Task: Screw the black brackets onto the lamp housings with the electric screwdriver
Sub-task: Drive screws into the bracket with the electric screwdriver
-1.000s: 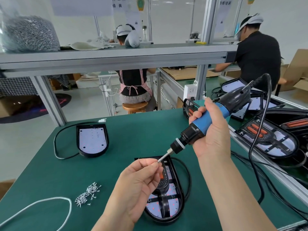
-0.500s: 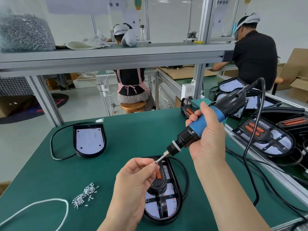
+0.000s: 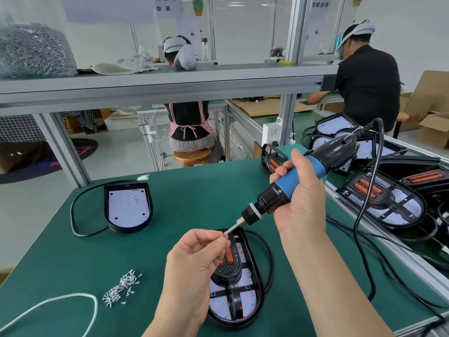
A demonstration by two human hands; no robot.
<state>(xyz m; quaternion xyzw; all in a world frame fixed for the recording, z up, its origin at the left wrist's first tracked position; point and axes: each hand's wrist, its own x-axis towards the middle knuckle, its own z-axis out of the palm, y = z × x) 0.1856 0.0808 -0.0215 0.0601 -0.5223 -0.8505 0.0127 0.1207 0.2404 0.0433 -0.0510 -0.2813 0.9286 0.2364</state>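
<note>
Fingers [image 3: 215, 237] of the left hand [image 3: 196, 261] pinch one small screw [image 3: 225, 234] at the bit tip of the electric screwdriver [image 3: 298, 178]. The right hand [image 3: 302, 200] is clenched round its blue grip, tool tilted down to the left, clear of the bench [image 3: 194, 190].

Lamp housings on the bench: 2.
- near housing [image 3: 252, 305] lies under the left hand, close to the near edge, one black bracket [image 3: 234, 285] on it.
- far-left housing [image 3: 127, 207] shows no bracket and is well apart.

Bare green surface lies between them and toward the far edge. Loose screws [image 3: 121, 287]: 1 heap, near left, beside a white cord [image 3: 60, 300]. Past the right-edge rail is a stack of bracketed housings [image 3: 386, 203]; count cannot be told.
</note>
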